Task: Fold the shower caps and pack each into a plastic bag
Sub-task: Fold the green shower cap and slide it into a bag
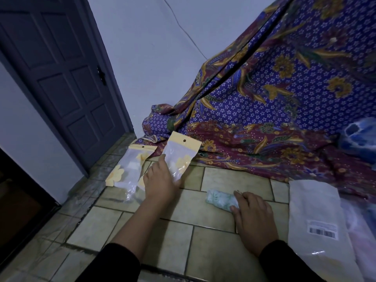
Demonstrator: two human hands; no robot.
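Note:
My left hand [161,183] grips the lower end of a clear plastic bag [179,155] with a yellow header and flower print, lifted off the tiled floor. A folded shower cap [220,198], pale with a green print, lies on the tiles in front of me. My right hand [253,216] rests on its right end, fingers curled over it. More bags of the same kind [128,171] lie on the floor to the left of my left hand.
A blue and maroon batik cloth [274,119] drapes down at the back and right. A white mailer with a barcode label [317,226] lies at my right. A dark door [61,78] stands at the left, with a threshold below it.

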